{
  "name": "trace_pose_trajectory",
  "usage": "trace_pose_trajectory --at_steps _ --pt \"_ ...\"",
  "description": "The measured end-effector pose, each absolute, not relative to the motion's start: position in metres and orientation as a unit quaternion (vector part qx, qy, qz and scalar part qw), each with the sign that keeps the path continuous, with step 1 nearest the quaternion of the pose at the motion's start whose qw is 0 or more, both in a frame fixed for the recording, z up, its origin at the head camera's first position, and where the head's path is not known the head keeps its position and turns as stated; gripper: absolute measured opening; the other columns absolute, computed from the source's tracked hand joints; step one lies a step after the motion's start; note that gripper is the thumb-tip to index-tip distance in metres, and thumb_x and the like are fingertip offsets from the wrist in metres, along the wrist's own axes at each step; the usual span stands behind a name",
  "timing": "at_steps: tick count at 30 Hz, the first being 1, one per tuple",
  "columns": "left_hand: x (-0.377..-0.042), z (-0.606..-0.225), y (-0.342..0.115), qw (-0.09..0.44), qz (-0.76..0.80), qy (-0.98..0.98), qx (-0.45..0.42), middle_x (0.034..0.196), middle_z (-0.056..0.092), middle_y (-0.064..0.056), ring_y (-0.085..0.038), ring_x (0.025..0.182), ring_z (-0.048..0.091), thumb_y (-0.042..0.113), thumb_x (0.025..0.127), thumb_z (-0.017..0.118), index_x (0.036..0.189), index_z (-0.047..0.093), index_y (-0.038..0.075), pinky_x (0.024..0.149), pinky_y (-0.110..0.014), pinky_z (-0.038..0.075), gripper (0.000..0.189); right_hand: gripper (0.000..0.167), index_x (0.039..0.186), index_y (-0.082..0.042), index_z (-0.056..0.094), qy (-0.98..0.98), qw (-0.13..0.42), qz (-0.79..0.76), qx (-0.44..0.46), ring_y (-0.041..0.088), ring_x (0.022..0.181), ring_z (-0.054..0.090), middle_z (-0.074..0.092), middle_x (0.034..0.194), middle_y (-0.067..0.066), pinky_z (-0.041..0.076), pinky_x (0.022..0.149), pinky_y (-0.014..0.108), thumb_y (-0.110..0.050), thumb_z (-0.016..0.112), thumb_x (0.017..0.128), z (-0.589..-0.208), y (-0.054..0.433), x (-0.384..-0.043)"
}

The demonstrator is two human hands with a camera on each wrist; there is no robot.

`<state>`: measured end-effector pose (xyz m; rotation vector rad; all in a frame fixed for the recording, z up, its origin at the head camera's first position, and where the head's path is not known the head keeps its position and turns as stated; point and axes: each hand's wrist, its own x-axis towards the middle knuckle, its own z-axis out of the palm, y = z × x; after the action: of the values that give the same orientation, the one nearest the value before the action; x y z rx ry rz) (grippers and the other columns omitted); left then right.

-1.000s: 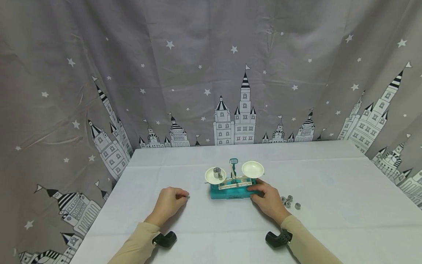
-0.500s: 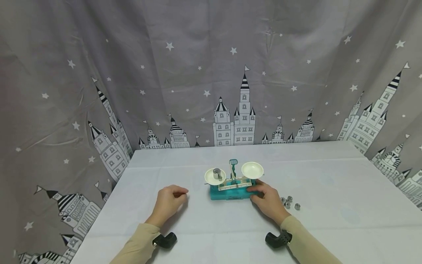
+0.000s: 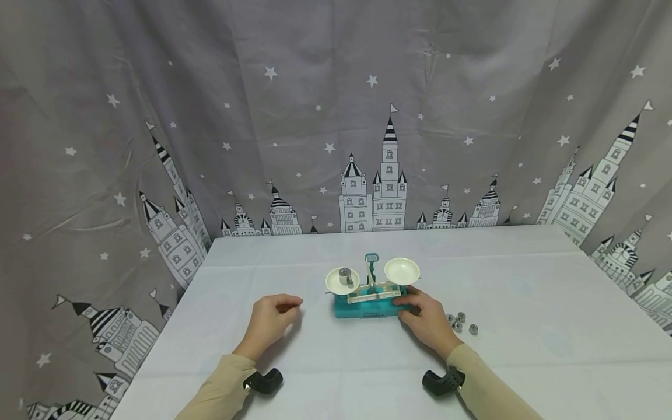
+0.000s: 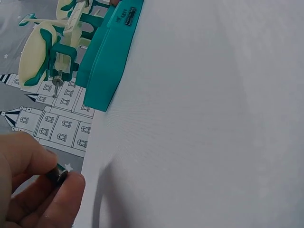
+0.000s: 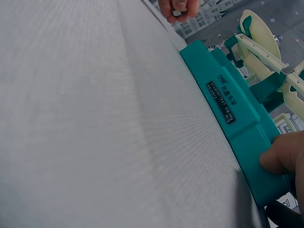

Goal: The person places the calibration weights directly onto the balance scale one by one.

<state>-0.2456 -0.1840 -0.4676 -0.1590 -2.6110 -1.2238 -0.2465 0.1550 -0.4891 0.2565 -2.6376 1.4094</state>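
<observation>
A teal tray balance (image 3: 362,311) with two cream pans stands mid-table. On its left pan (image 3: 333,282) sit a larger metal weight (image 3: 344,275) and a smaller one beside it. The right pan (image 3: 402,271) is bare and sits higher. My right hand (image 3: 429,321) grips the right end of the base, its thumb (image 5: 280,154) on the front face. To the left of the balance, apart from it, my left hand (image 3: 269,322) pinches a small metal weight (image 4: 58,175) between thumb and fingertips. The head view hides that piece.
Several small metal weights (image 3: 458,326) lie on the white tablecloth (image 3: 525,291), just right of my right hand. A grey curtain (image 3: 315,116) with printed castles hangs behind the table's far edge.
My left hand has turned slightly, and the small weight that showed at its fingertips in the head view is now hidden there. My right hand and the balance stay put.
</observation>
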Motion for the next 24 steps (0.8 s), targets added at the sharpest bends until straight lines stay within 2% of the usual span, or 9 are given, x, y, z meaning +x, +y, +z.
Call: trace_pose_trajectory --at_steps 12,19,22,24 --pt "-0.249 -0.456 -0.181 0.112 -0.477 -0.872 -0.013 0.095 0.080 -0.012 -0.008 0.081 0.070 0.000 0.082 0.069 0.098 0.080 0.002 0.072 -0.015 0.054 0.020 0.021 0.103 -0.008 0.078 -0.877 0.068 0.467 0.085 0.046 0.143 0.045 0.051 0.151 0.025 0.037 0.118 0.059 -0.002 0.068 0.086 -0.490 0.155 -0.247" --pt "-0.251 -0.439 -0.170 0.124 -0.477 -0.870 -0.025 0.098 0.079 -0.011 -0.017 0.090 0.073 -0.001 0.081 0.070 0.099 0.080 0.004 0.079 -0.019 0.058 0.020 0.021 0.103 -0.009 0.078 -0.879 0.067 0.466 0.081 0.046 0.144 0.045 0.051 0.151 0.025 0.037 0.119 0.059 -0.003 0.068 0.086 -0.490 0.155 -0.247" --pt "-0.252 -0.433 -0.165 0.133 -0.481 -0.865 -0.046 0.098 0.079 -0.012 -0.019 0.089 0.074 -0.002 0.081 0.071 0.098 0.080 0.004 0.081 -0.024 0.061 0.020 0.021 0.103 -0.009 0.078 -0.879 0.067 0.465 0.080 0.046 0.144 0.045 0.051 0.151 0.025 0.037 0.119 0.060 -0.003 0.068 0.086 -0.489 0.155 -0.247" --pt "-0.252 -0.428 -0.161 0.135 -0.486 -0.862 -0.057 0.098 0.079 -0.013 -0.018 0.087 0.075 -0.002 0.081 0.071 0.098 0.080 0.004 0.081 -0.022 0.061 0.019 0.021 0.103 -0.009 0.078 -0.880 0.067 0.464 0.080 0.046 0.144 0.045 0.051 0.151 0.025 0.037 0.119 0.060 -0.003 0.068 0.086 -0.489 0.154 -0.247"
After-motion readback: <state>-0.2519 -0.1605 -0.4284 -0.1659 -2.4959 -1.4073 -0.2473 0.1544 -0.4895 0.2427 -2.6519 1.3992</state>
